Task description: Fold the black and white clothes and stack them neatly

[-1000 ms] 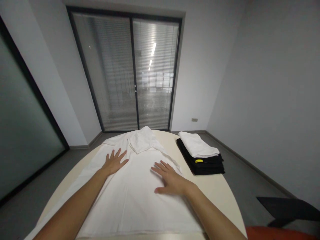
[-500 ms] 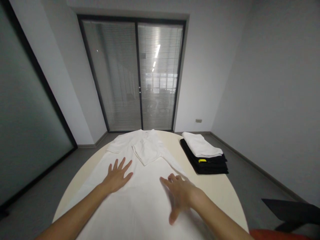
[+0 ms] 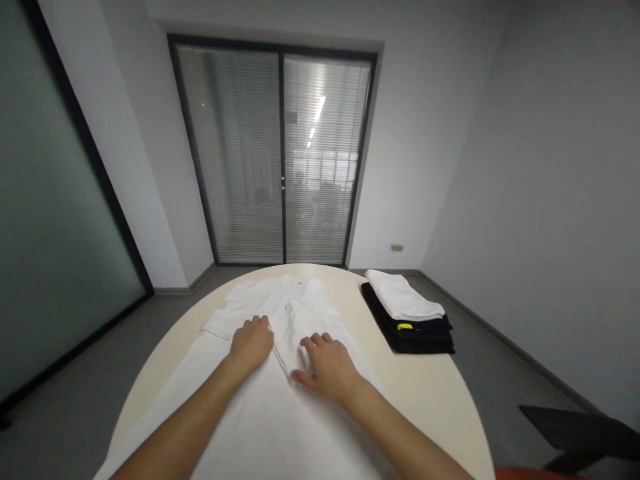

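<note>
A white T-shirt (image 3: 270, 427) lies spread over the table, its collar end away from me and one side folded in so that a sleeve rests on its middle. My left hand (image 3: 253, 343) is closed, with its curled fingers gripping the edge of that folded-in sleeve. Just right of it, my right hand (image 3: 327, 363) rests over the sleeve, fingers bent and thumb spread apart from them. Its palm is hidden, but no cloth shows pinched in it.
The round cream table (image 3: 420, 393) supports a stack at the right: folded white cloth (image 3: 403, 297) on folded black cloth (image 3: 425, 343), with a yellow patch (image 3: 405, 327) at its front. A dark chair part (image 3: 580, 427) shows at lower right.
My left hand has gone from lying flat to closed on the sleeve edge, moving right. The right hand has moved up and left onto the sleeve. The shirt's collar end has come nearer.
</note>
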Demonstrator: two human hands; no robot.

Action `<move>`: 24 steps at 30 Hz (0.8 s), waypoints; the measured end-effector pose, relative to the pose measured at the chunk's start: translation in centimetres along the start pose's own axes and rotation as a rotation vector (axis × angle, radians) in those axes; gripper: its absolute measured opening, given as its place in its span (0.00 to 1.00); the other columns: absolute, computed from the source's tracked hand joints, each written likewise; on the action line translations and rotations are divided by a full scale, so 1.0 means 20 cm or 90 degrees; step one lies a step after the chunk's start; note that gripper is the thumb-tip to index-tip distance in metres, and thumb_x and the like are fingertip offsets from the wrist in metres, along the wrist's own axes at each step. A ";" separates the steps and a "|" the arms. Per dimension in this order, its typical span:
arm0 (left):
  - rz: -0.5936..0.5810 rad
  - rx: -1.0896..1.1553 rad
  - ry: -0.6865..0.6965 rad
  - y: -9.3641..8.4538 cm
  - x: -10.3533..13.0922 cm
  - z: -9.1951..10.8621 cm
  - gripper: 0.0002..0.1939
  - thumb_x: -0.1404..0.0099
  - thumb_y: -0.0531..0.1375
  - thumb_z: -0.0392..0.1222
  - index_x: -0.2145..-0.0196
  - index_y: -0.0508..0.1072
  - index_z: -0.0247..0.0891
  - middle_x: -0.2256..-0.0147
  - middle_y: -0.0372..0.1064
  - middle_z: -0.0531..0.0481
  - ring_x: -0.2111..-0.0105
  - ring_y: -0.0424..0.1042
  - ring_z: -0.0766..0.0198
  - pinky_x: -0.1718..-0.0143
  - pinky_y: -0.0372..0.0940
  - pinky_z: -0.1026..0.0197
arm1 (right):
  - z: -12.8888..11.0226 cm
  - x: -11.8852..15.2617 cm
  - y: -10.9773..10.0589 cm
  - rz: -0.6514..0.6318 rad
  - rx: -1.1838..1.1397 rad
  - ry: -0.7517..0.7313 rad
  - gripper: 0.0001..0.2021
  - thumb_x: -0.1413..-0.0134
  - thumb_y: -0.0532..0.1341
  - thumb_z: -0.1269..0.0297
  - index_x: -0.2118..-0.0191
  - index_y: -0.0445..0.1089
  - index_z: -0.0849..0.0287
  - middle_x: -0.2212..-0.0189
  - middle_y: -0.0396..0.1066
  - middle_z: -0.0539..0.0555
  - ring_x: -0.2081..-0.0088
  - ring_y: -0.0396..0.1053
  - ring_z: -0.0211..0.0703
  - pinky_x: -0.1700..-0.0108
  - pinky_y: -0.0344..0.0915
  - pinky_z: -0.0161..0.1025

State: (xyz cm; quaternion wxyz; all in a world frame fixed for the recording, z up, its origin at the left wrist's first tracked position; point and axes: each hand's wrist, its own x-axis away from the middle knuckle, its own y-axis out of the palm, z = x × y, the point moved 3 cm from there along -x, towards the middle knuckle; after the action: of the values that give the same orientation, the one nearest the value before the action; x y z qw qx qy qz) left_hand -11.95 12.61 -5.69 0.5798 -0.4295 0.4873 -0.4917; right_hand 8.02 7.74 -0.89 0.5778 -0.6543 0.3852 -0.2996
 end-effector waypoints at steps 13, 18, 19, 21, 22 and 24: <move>0.036 0.115 0.034 0.27 -0.12 -0.08 0.31 0.25 0.41 0.48 0.31 0.51 0.31 0.32 0.51 0.38 0.31 0.47 0.47 0.33 0.43 0.43 | 0.18 -0.25 0.23 0.166 -0.250 0.149 0.12 0.35 0.48 0.60 0.54 0.65 0.57 0.61 0.73 0.58 0.59 0.70 0.49 0.57 0.63 0.41; 0.031 0.026 -0.001 0.29 -0.12 -0.09 0.36 0.27 0.41 0.57 0.29 0.48 0.33 0.30 0.45 0.38 0.30 0.41 0.40 0.33 0.40 0.40 | 0.57 -0.20 0.11 0.473 -0.456 0.345 0.22 0.33 0.41 0.54 0.42 0.55 0.62 0.51 0.69 0.66 0.53 0.69 0.52 0.51 0.64 0.43; 0.025 0.006 -0.005 0.29 -0.12 -0.09 0.36 0.27 0.42 0.58 0.29 0.49 0.34 0.30 0.45 0.38 0.30 0.40 0.39 0.34 0.40 0.39 | 0.62 -0.18 0.09 0.517 -0.457 0.353 0.23 0.33 0.41 0.55 0.40 0.53 0.63 0.49 0.67 0.67 0.50 0.67 0.52 0.48 0.63 0.44; 0.005 -0.024 -0.016 0.29 -0.12 -0.09 0.36 0.28 0.43 0.59 0.30 0.52 0.37 0.30 0.43 0.39 0.30 0.39 0.37 0.34 0.39 0.37 | 0.69 -0.14 0.05 0.563 -0.421 0.349 0.25 0.34 0.40 0.59 0.36 0.49 0.64 0.43 0.63 0.68 0.43 0.63 0.53 0.43 0.59 0.46; -0.004 -0.033 -0.023 0.29 -0.12 -0.09 0.36 0.28 0.44 0.60 0.30 0.53 0.37 0.29 0.42 0.40 0.30 0.39 0.36 0.34 0.38 0.36 | 0.71 -0.13 0.03 0.567 -0.387 0.341 0.26 0.34 0.40 0.62 0.34 0.47 0.64 0.41 0.60 0.68 0.41 0.60 0.53 0.41 0.57 0.46; -0.013 -0.044 -0.038 0.28 -0.12 -0.10 0.36 0.29 0.44 0.60 0.30 0.53 0.39 0.29 0.41 0.41 0.30 0.38 0.37 0.34 0.38 0.36 | 0.72 -0.13 0.00 0.536 -0.278 0.327 0.28 0.37 0.42 0.69 0.33 0.50 0.62 0.36 0.55 0.66 0.37 0.56 0.54 0.39 0.55 0.47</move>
State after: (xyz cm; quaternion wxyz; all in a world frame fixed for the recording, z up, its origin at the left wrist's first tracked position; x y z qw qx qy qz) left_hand -13.18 15.79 -11.22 0.5737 -0.4686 0.4826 -0.4673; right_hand 18.72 17.55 -2.95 0.3859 -0.4541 0.7961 -0.1055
